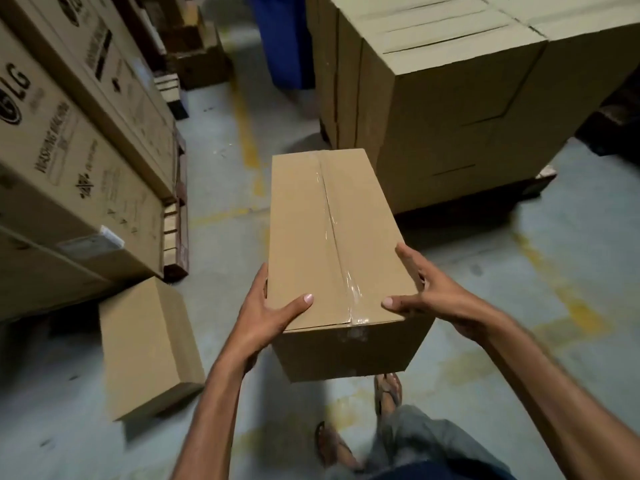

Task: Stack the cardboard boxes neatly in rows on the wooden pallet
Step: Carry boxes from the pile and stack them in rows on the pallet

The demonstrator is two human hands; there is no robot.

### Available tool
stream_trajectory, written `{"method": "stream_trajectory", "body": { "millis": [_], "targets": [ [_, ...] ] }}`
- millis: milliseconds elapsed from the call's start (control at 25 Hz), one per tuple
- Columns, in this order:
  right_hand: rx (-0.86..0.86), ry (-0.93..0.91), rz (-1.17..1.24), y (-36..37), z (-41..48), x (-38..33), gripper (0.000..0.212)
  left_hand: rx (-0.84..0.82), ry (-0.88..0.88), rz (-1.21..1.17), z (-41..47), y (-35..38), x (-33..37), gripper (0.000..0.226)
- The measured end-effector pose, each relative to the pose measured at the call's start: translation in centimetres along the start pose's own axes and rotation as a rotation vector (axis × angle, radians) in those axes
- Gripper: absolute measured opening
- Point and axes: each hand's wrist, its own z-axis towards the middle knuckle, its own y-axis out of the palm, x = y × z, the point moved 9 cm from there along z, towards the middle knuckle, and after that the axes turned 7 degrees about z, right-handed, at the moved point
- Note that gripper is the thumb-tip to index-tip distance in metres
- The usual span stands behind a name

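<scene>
A long taped cardboard box point(311, 237) is held in the air in front of me, its clear tape seam running away from me. My left hand point(266, 313) grips its near left side, thumb on top. My right hand point(429, 292) grips the near right corner, thumb on top and fingers along the side. A tall stack of plain cardboard boxes point(467, 109) stands ahead on the right, resting on a dark pallet point(540, 188) whose edge shows beneath it. Another plain box point(145, 344) lies on the floor at my left.
Large printed washing-machine cartons point(69, 150) on a wooden pallet point(178, 223) line the left. A blue bin point(284, 39) stands at the far end of the aisle. The concrete floor point(225, 150) has faded yellow lines. My sandalled feet point(388, 393) are below the box.
</scene>
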Motion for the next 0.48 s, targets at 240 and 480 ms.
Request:
{"method": "stream_trajectory", "body": {
  "millis": [240, 480],
  "targets": [
    [0.196, -0.117, 0.097, -12.5, -10.0, 1.6, 0.135, -0.288, 0.235, 0.091, -2.5, 11.9, 11.0, 0.09],
    [0.452, -0.233, -0.031, -29.6, -18.0, 1.4, 0.102, -0.308, 0.382, 0.181, 0.1, 27.4, 20.0, 0.087]
  ]
}}
